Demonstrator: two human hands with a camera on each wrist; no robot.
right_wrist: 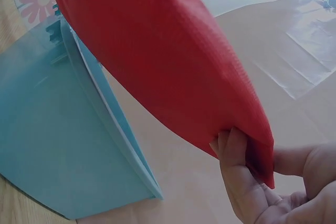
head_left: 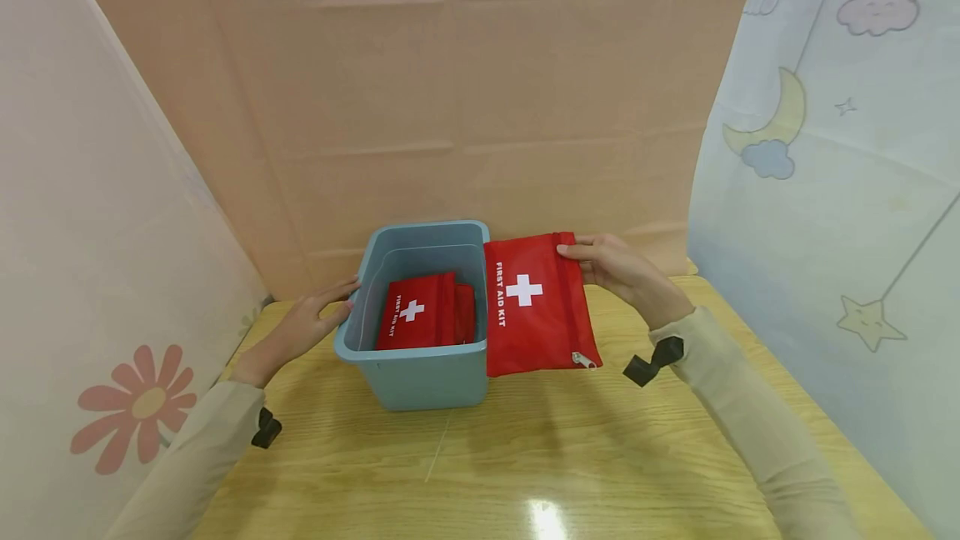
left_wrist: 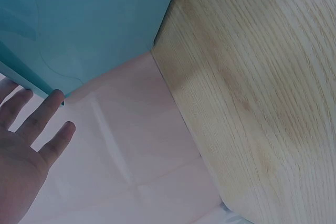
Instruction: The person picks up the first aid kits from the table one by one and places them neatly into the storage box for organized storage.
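Observation:
A blue plastic bin [head_left: 420,377] stands on the wooden table [head_left: 525,457]. Inside it lies a red first aid pouch [head_left: 420,311] with a white cross. My right hand [head_left: 611,267] pinches the far corner of a second red first aid pouch [head_left: 536,302], holding it in the air just right of the bin's rim; the same pouch [right_wrist: 157,61] fills the right wrist view, with my fingers [right_wrist: 236,177] on its edge. My left hand [head_left: 318,315] lies with straight fingers against the bin's left wall [left_wrist: 79,19].
Peach paper [head_left: 465,90] backs the table, a pink flowered sheet [head_left: 90,273] closes the left side, and a pale blue sheet with moon and stars [head_left: 840,190] closes the right. A black strap [head_left: 652,361] hangs at my right wrist.

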